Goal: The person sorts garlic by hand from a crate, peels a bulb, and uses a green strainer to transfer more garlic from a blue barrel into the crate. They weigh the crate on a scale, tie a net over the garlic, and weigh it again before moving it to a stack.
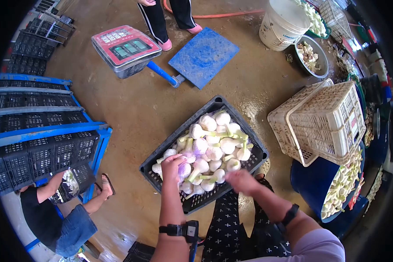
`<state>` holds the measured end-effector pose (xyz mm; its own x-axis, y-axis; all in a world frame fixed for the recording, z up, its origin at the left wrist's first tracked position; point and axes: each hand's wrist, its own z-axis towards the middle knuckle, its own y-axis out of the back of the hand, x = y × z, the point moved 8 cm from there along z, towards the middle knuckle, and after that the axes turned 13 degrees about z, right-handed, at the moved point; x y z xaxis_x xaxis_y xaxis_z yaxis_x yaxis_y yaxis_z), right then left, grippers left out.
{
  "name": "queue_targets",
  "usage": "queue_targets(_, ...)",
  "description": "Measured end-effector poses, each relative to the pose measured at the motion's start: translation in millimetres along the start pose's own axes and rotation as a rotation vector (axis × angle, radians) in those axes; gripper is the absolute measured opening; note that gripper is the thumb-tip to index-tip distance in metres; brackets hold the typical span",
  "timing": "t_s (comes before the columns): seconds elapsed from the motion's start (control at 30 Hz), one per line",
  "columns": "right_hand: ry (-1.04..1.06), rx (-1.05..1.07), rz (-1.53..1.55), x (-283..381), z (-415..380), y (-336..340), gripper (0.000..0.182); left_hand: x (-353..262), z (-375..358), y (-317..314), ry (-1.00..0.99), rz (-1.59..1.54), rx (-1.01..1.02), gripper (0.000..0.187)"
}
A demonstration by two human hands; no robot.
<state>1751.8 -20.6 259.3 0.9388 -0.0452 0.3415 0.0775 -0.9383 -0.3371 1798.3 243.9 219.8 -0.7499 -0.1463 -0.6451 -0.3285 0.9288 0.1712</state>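
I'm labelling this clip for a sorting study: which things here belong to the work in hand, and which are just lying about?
In hand:
- left hand on a purple-tinged garlic bulb
- right hand, blurred, at the crate's near edge
- black crate of garlic

Lying about:
- platform scale
- blue board
- white bucket
- cream baskets
- stacked black crates

Black wristbands [174, 229] on both forearms, a pale lilac sleeve [312, 246], black cross-patterned trousers [227, 227].

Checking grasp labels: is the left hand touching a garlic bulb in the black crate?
Touching. The head view shows the left hand with its fingers curled around a purple-tinged garlic bulb in the black crate; no gap shows between them.
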Motion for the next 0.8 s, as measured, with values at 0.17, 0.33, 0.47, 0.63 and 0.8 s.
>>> queue_targets(0.17,0.139,0.36,0.792,9.4,2.5,-16.0,0.023,8.0,7.8,2.3,0.106,0.06,0.046,0.021)
queue_targets(0.33,0.598,0.246,1.085,104.3,19.2,-14.3,0.026,2.1,1.9,-2.9,0.092,0.07,0.047,0.024)
queue_targets(0.47,0.297,0.428,1.282,50.4,21.6,-0.7,0.034,-7.4,2.1,-4.3,0.206,0.132,0.153,0.022)
queue_targets(0.63,0.239,0.157,1.276,-17.4,-12.9,22.3,0.037,-28.7,18.0,-27.1,0.094,0.826,0.183,0.018)
queue_targets(0.8,0.261,0.049,1.336,-38.2,-1.9,52.7,0.035,-39.1,28.6,-38.0,-0.019,1.303,0.14,0.016)
